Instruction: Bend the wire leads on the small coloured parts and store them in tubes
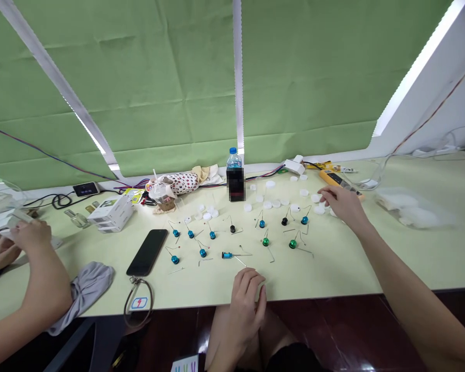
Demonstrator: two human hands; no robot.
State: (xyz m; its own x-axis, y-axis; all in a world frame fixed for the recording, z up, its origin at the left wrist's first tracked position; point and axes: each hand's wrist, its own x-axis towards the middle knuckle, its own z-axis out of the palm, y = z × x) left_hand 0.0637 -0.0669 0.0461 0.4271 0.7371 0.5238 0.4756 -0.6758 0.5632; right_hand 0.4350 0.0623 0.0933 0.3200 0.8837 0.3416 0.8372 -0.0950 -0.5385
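My right hand reaches over the table among small white round caps. Its thumb and fingertips come together in a pinch beside one cap; whether anything is between them is hidden. At the table's front edge, my left hand hangs palm down, fingers loosely bent and thumb apart, holding nothing. Just beyond it lies a blue cylindrical piece with a thin metal rod. Small blue knobs, green knobs and black knobs stand in rows, each with thin wires. Bent L-shaped keys lie beside several.
A bottle with a blue cap stands at the back. Left are a phone, a ring strap, white boxes and another person's hands. Right are a yellow meter and a plastic bag.
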